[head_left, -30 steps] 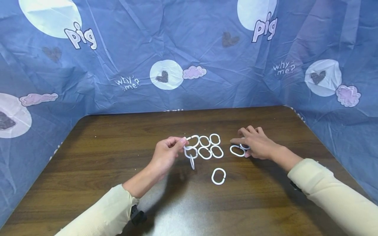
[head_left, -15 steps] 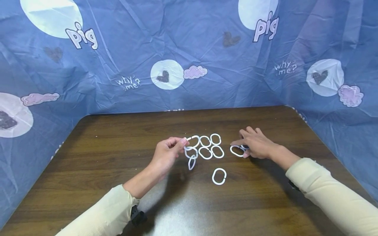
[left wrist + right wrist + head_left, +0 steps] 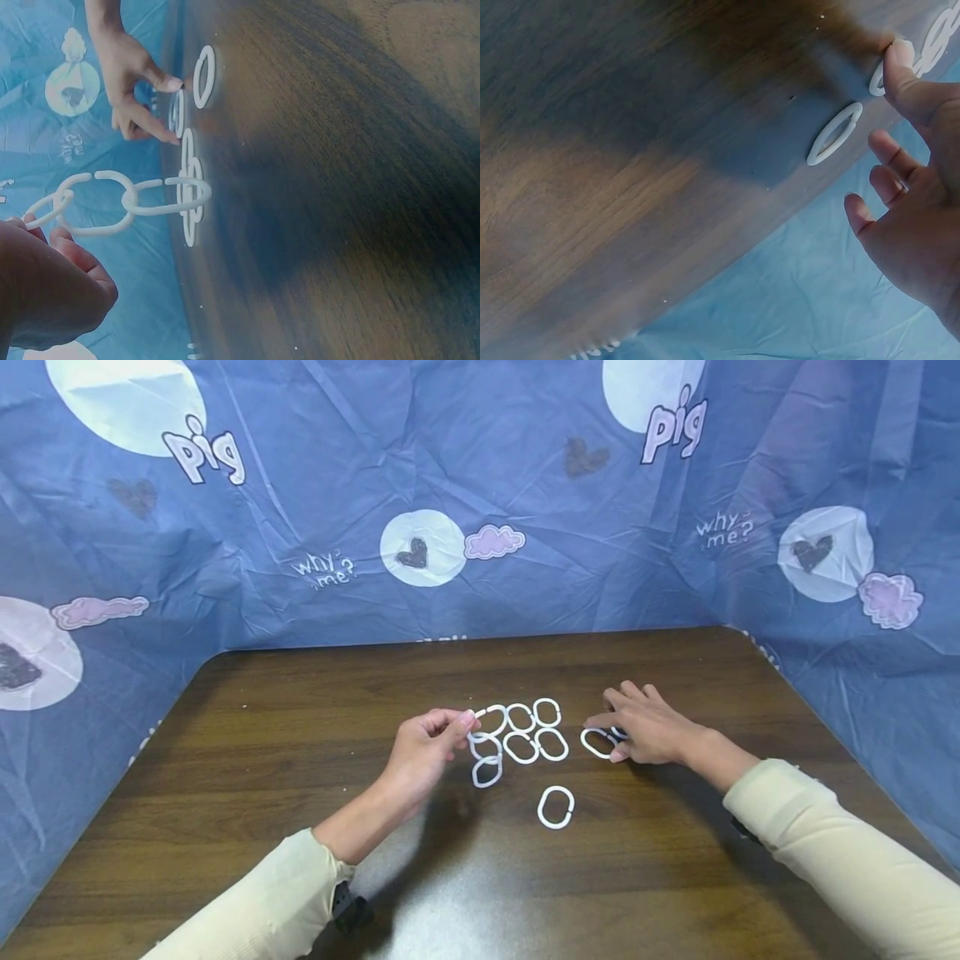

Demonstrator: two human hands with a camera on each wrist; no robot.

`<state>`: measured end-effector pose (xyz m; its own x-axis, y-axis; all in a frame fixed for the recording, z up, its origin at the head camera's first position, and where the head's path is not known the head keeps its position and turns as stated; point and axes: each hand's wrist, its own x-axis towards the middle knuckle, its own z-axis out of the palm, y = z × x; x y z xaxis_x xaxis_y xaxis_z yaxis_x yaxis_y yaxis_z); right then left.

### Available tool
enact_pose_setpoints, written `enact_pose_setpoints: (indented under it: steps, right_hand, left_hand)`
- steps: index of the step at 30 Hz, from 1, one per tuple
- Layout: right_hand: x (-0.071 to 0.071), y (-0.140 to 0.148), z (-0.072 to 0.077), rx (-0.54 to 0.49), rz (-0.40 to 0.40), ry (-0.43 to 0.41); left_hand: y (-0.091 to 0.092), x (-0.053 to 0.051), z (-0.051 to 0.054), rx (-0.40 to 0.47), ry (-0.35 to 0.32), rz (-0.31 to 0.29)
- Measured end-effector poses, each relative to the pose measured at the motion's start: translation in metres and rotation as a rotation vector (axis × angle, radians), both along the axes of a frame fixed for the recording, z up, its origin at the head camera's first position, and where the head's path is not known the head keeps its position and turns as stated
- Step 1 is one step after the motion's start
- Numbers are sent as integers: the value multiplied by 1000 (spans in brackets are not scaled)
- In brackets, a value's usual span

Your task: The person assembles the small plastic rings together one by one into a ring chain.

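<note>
My left hand (image 3: 422,750) pinches the top of a short chain of white plastic links between thumb and fingers. The chain hangs down, its lowest link (image 3: 476,774) near the table's surface; the left wrist view shows an interlocked link (image 3: 97,230) with a small gap in its side. Over on the right, my right hand (image 3: 652,724) has thumb and index finger at opposite sides of a loose white link (image 3: 584,743) on the table, pinching it. Part of another link (image 3: 811,160) lies beneath that hand. Between the hands, several loose links (image 3: 507,747) lie in two rows.
One more white link (image 3: 541,811) lies nearer the front of the brown wooden table (image 3: 247,827). A blue printed cloth (image 3: 480,460) stands behind and on both sides of the table.
The chain's lowest link has turned from edge-on to face the head camera. My right hand has slid slightly left along with the link in its fingers. The left hand stays put.
</note>
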<state>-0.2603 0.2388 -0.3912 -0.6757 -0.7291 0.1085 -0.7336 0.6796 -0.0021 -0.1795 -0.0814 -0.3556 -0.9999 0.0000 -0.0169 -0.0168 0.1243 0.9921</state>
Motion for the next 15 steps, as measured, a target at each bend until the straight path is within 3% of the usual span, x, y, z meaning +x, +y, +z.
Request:
enact_pose_setpoints:
  steps: [15]
  right_hand:
    - [3, -9, -9, -45, -6, -15]
  left_hand:
    - [-3, 0, 0, -1, -11, -1]
